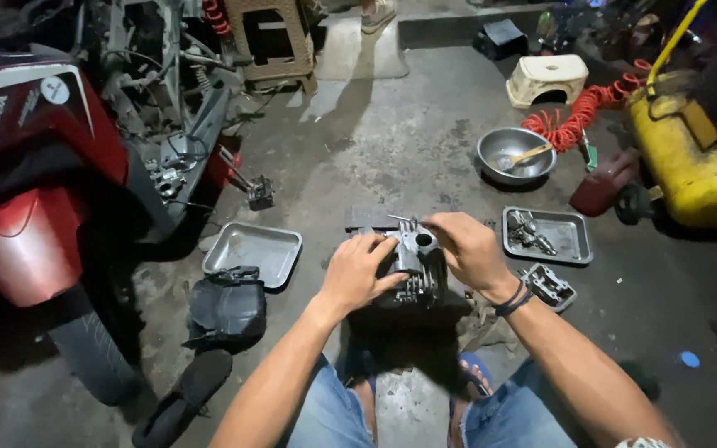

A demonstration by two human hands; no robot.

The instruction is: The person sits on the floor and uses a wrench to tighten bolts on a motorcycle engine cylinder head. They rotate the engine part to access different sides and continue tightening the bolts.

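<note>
The finned engine cylinder (415, 264) stands bore-up, left hand (357, 270) curled around its side, right hand (468, 249) fingertips pinched at its top rim.

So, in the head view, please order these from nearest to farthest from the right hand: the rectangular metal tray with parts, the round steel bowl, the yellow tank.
1. The rectangular metal tray with parts, on the floor just right of the right hand.
2. The round steel bowl, farther up and to the right.
3. The yellow tank, at the far right edge.
</note>
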